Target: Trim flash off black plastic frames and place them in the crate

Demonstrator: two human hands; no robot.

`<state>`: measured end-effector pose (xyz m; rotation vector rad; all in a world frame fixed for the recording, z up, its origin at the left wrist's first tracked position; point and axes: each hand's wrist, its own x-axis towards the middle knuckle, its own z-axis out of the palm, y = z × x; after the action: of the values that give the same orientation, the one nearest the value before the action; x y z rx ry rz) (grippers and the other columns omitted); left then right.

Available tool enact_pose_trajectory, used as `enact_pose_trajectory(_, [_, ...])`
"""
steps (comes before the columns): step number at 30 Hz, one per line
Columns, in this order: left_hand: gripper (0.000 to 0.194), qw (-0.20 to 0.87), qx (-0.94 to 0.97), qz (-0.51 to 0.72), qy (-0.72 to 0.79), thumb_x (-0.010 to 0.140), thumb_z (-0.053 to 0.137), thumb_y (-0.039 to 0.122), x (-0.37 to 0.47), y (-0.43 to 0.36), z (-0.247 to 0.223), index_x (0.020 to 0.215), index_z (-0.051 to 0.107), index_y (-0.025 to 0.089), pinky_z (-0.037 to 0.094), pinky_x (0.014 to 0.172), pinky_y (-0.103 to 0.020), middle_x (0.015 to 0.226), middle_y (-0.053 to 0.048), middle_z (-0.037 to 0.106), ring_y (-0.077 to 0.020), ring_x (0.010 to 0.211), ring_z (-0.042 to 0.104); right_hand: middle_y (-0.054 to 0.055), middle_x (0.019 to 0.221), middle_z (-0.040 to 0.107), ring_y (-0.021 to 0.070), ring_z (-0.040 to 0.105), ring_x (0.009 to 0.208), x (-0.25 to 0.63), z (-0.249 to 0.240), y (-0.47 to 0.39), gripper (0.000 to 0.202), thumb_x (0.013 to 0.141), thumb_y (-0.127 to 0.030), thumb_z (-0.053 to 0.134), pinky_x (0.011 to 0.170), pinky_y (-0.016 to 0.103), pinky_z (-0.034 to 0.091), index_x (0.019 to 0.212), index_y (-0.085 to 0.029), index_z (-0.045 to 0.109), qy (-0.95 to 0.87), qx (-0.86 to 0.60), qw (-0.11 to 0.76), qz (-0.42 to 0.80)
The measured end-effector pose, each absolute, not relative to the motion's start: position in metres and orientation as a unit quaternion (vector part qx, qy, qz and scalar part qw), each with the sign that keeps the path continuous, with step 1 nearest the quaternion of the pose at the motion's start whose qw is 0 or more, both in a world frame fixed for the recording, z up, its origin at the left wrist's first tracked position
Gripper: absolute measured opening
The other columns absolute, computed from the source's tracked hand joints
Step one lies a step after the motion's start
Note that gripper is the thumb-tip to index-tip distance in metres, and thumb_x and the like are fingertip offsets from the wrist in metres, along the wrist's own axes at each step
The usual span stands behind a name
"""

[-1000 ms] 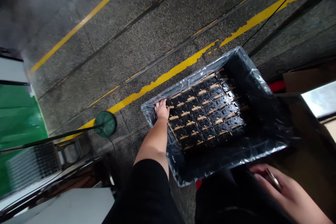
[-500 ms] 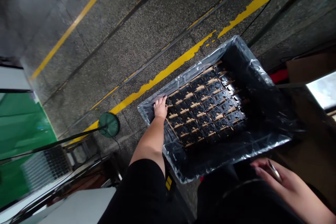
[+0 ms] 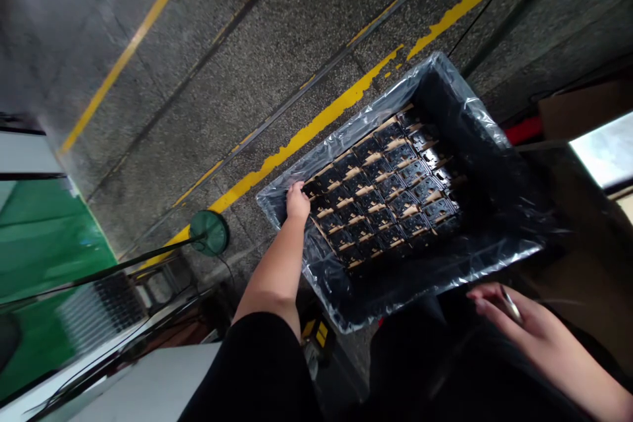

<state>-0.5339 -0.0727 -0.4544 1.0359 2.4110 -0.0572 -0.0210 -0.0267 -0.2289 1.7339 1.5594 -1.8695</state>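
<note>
A deep black bin (image 3: 494, 211) lined with clear plastic film (image 3: 341, 323) stands in front of me. Inside it, flat black parts (image 3: 380, 171) lie in rows, with strips of brown cardboard (image 3: 395, 144) showing between them. My left hand (image 3: 297, 201) reaches into the bin's left corner, at the end part of the outer row. Its fingers bend downward, and what they grip, if anything, is hidden. My right hand (image 3: 519, 316) hovers outside the near side of the bin, its fingers curled round a slim shiny metal tool (image 3: 511, 304) whose kind I cannot make out.
Left of the bin, a round green base (image 3: 210, 233) carries a dark pole. A green-topped table (image 3: 54, 224) with a grid-like tray (image 3: 99, 310) is farther left. Yellow lines (image 3: 306, 133) cross the speckled floor. Cardboard (image 3: 583, 109) and a bright panel (image 3: 606, 151) are at the right.
My left hand stays at the same corner, its fingers now more bent and drawn together. The right hand keeps its hold on the metal tool. The view has shifted slightly.
</note>
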Motion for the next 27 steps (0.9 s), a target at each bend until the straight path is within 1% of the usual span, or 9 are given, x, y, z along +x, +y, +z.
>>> enact_pose_trajectory(2, [0.041,0.269,0.362,-0.031,0.892,0.102,0.066,0.040,-0.537,-0.076,-0.451,0.136,0.063,0.018,0.058,0.105,-0.052,0.140,-0.012,0.064,-0.0267,0.124,0.066,0.009,0.100,0.083,0.0312,0.080,0.090,-0.018,-0.231,-0.029,0.051,0.091,-0.071,0.063,0.082,0.038,0.065,0.105,-0.023,0.076,0.516,0.577,0.073,-0.629])
enact_pose_trajectory(5, [0.040,0.312,0.341,-0.055,0.885,0.101,0.067,0.041,-0.541,-0.082,-0.449,0.133,0.064,0.017,0.061,0.100,-0.048,0.134,-0.011,0.067,-0.0245,0.117,0.069,0.009,0.100,0.083,0.0314,0.079,0.091,-0.014,-0.235,-0.033,0.053,0.091,-0.072,0.064,0.082,0.038,0.065,0.105,-0.023,0.078,0.503,0.579,0.061,-0.639])
enact_pose_trajectory(10, [0.039,0.382,0.318,-0.090,0.863,0.101,0.067,0.040,-0.549,-0.081,-0.458,0.133,0.064,0.018,0.062,0.098,-0.046,0.134,-0.011,0.067,-0.0237,0.115,0.069,0.008,0.098,0.083,0.0305,0.077,0.092,-0.008,-0.244,-0.043,0.052,0.090,-0.071,0.067,0.083,0.038,0.064,0.105,-0.023,0.080,0.482,0.589,0.042,-0.647])
enact_pose_trajectory(16, [0.041,0.403,0.309,-0.087,0.857,0.101,0.067,0.041,-0.545,-0.079,-0.466,0.134,0.064,0.018,0.061,0.099,-0.047,0.136,-0.011,0.066,-0.0246,0.117,0.068,0.007,0.098,0.081,0.0290,0.075,0.091,-0.002,-0.248,-0.049,0.048,0.092,-0.068,0.068,0.082,0.037,0.063,0.107,-0.023,0.080,0.455,0.594,0.033,-0.662])
enact_pose_trajectory(19, [0.040,0.389,0.306,-0.069,0.866,0.101,0.067,0.040,-0.534,-0.079,-0.460,0.134,0.064,0.018,0.061,0.101,-0.048,0.137,-0.011,0.066,-0.0249,0.118,0.068,0.008,0.100,0.082,0.0296,0.075,0.091,-0.001,-0.243,-0.045,0.049,0.090,-0.070,0.068,0.081,0.038,0.063,0.102,-0.024,0.079,0.455,0.591,0.023,-0.666])
enact_pose_trajectory(22, [0.041,0.352,0.296,-0.032,0.887,0.101,0.068,0.040,-0.512,-0.079,-0.445,0.135,0.064,0.018,0.059,0.103,-0.049,0.139,-0.012,0.065,-0.0260,0.122,0.067,0.007,0.096,0.082,0.0288,0.075,0.089,0.004,-0.238,-0.038,0.049,0.090,-0.070,0.067,0.082,0.038,0.063,0.099,-0.023,0.078,0.472,0.588,0.008,-0.657])
enact_pose_trajectory(25, [0.042,0.321,0.293,0.039,0.900,0.101,0.068,0.039,-0.472,-0.077,-0.425,0.137,0.063,0.019,0.057,0.107,-0.052,0.144,-0.012,0.062,-0.0277,0.127,0.064,0.006,0.098,0.080,0.0265,0.075,0.090,0.018,-0.234,-0.036,0.043,0.099,-0.062,0.060,0.085,0.038,0.062,0.104,-0.023,0.076,0.525,0.572,-0.014,-0.630])
enact_pose_trajectory(27, [0.041,0.329,0.301,0.106,0.889,0.101,0.067,0.038,-0.432,-0.073,-0.411,0.137,0.063,0.020,0.055,0.110,-0.053,0.146,-0.012,0.061,-0.0280,0.130,0.062,0.007,0.103,0.078,0.0250,0.075,0.094,0.036,-0.233,-0.036,0.037,0.104,-0.054,0.055,0.088,0.038,0.061,0.109,-0.023,0.073,0.595,0.571,-0.034,-0.564])
